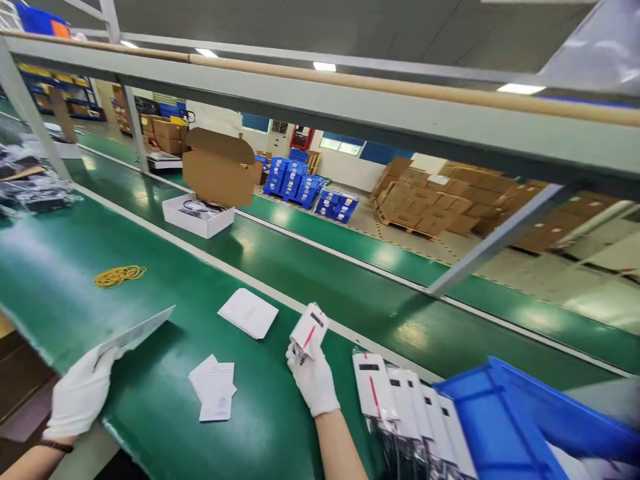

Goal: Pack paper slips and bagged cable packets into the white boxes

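My left hand (83,390), in a white glove, is closed on the near edge of a thin flat grey-white sheet or bag (143,331) held tilted over the green table. My right hand (314,380), also gloved, grips a small white packet (310,328) with a black label and a red stripe. Between the hands lie a few small printed leaflets (219,392), fanned out. A stack of white cards or booklets (249,313) sits farther back. To the right, several similar white packets (375,387) in clear plastic with dark cables overlap in a row.
A blue bin (490,420) stands at the right edge. Yellow rubber bands (120,276) lie at the left. An open white box (200,217) with a brown lid is on the belt (320,267). A metal shelf beam (320,100) crosses overhead. Bagged items (35,183) pile at far left.
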Tool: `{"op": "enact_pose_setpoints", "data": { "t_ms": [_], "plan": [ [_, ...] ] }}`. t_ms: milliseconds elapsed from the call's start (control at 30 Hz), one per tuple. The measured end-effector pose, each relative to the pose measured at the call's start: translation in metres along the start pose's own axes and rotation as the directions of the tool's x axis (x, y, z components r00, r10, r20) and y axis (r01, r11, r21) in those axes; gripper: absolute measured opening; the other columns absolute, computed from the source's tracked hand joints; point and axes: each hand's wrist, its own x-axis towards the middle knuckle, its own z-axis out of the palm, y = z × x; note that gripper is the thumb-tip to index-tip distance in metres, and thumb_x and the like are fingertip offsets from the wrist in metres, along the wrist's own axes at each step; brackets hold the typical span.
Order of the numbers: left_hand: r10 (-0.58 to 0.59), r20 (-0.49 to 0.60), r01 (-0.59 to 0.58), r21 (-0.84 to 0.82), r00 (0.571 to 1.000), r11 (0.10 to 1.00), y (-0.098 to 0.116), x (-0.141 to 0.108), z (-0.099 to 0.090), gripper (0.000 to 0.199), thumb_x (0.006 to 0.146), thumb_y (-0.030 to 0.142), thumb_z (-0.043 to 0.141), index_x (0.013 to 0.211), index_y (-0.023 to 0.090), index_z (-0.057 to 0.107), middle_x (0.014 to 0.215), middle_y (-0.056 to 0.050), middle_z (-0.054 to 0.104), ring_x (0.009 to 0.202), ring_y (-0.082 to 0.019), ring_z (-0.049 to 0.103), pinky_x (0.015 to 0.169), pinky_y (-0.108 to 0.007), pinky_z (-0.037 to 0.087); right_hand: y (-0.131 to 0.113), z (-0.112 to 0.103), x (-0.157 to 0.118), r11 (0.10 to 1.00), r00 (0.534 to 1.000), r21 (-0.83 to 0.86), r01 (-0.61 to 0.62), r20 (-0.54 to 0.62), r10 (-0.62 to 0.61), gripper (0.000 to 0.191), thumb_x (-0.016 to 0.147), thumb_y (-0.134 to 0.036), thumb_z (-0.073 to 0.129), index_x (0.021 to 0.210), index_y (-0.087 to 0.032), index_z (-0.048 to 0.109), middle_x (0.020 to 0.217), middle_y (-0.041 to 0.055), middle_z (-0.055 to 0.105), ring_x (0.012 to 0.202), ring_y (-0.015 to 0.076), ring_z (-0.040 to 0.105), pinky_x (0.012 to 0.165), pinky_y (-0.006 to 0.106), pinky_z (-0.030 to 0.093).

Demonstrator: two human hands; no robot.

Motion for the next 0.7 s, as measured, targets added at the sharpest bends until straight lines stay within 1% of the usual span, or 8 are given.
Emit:
{"op": "enact_pose_setpoints", "data": {
  "t_ms": [133, 233, 333, 433, 500, 567, 633, 700],
  "plan": [
    [-0.126, 0.024, 0.127, -0.091, 0.992, 0.988, 0.011, -0.007, -0.005, 0.042, 0.080, 0.059, 0.039, 0.099, 0.030, 0.062, 0.105, 0.012, 0.068, 0.113, -0.017, 0.059, 0.110, -0.030, 0.039, 0.002, 0.000, -0.001, 1.000, 1.000, 0.003, -0.024, 0.012, 0.024, 0.056, 0.076, -0.046, 0.076, 0.117, -0.013, 0.056, 0.093, 0.0088, 0.064, 0.072, 0.0157, 0.060, 0.057, 0.023, 0.045],
    [-0.128, 0.048, 0.132, -0.102, 0.991, 0.986, 0.020, -0.011, -0.012, 0.041, 0.083, 0.059, 0.036, 0.099, 0.030, 0.062, 0.104, 0.010, 0.068, 0.113, -0.016, 0.059, 0.110, -0.030, 0.038, 0.005, 0.000, -0.006, 1.000, 0.999, 0.000, -0.017, 0.027, 0.017, 0.055, 0.077, -0.048, 0.075, 0.114, -0.012, 0.057, 0.093, 0.0100, 0.065, 0.069, 0.0148, 0.059, 0.055, 0.022, 0.043],
    [-0.091, 0.108, 0.096, -0.043, 0.990, 0.994, 0.020, -0.006, -0.014, 0.041, 0.089, 0.058, 0.032, 0.103, 0.031, 0.060, 0.116, 0.010, 0.065, 0.119, -0.015, 0.056, 0.115, -0.033, 0.033, 0.009, 0.002, -0.006, 1.000, 1.000, -0.006, -0.023, 0.013, 0.023, 0.056, 0.074, -0.047, 0.078, 0.109, -0.008, 0.059, 0.088, 0.0116, 0.064, 0.065, 0.0138, 0.057, 0.053, 0.022, 0.041],
    [-0.009, 0.137, 0.021, -0.082, 0.991, 0.996, 0.018, 0.001, -0.009, 0.042, 0.085, 0.059, 0.040, 0.105, 0.031, 0.063, 0.119, 0.011, 0.064, 0.120, -0.017, 0.055, 0.117, -0.033, 0.029, 0.010, 0.004, -0.007, 1.000, 1.000, 0.010, -0.011, -0.013, 0.011, 0.058, 0.069, -0.043, 0.081, 0.110, -0.009, 0.058, 0.088, 0.0111, 0.064, 0.064, 0.0137, 0.056, 0.051, 0.021, 0.040],
    [0.058, 0.114, -0.038, -0.169, 0.992, 0.985, 0.018, 0.000, -0.006, 0.043, 0.078, 0.058, 0.048, 0.099, 0.026, 0.068, 0.111, 0.006, 0.067, 0.112, -0.019, 0.060, 0.115, -0.034, 0.034, 0.010, 0.005, -0.012, 0.999, 0.999, 0.037, -0.017, -0.036, 0.018, 0.055, 0.068, -0.039, 0.081, 0.109, -0.011, 0.058, 0.086, 0.0091, 0.064, 0.065, 0.0140, 0.056, 0.051, 0.021, 0.041],
    [0.144, 0.073, -0.122, -0.248, 0.987, 0.961, 0.018, -0.002, -0.002, 0.049, 0.081, 0.057, 0.047, 0.100, 0.019, 0.072, 0.111, -0.003, 0.068, 0.107, -0.025, 0.060, 0.111, -0.041, 0.037, 0.009, 0.007, -0.017, 0.998, 0.996, 0.050, -0.046, -0.072, 0.049, 0.047, 0.068, -0.036, 0.078, 0.105, -0.014, 0.059, 0.082, 0.0069, 0.062, 0.066, 0.0132, 0.055, 0.051, 0.021, 0.043],
    [0.159, 0.053, -0.143, -0.231, 0.986, 0.962, 0.016, 0.000, 0.003, 0.048, 0.084, 0.057, 0.046, 0.099, 0.021, 0.074, 0.110, -0.003, 0.068, 0.107, -0.023, 0.060, 0.108, -0.039, 0.040, 0.007, 0.009, -0.017, 0.996, 0.986, 0.026, -0.082, -0.141, 0.085, 0.038, 0.071, -0.034, 0.075, 0.103, -0.018, 0.062, 0.085, 0.0059, 0.061, 0.069, 0.0137, 0.056, 0.053, 0.023, 0.047],
    [0.180, 0.043, -0.166, -0.226, 0.983, 0.960, 0.011, 0.004, 0.007, 0.044, 0.087, 0.053, 0.046, 0.102, 0.023, 0.075, 0.112, -0.002, 0.068, 0.107, -0.020, 0.060, 0.107, -0.034, 0.040, 0.004, 0.011, -0.015, 0.991, 0.975, -0.022, -0.130, -0.185, 0.124, 0.032, 0.074, -0.038, 0.073, 0.102, -0.026, 0.066, 0.092, 0.0076, 0.061, 0.072, 0.0148, 0.057, 0.056, 0.025, 0.050]
  ]
}}
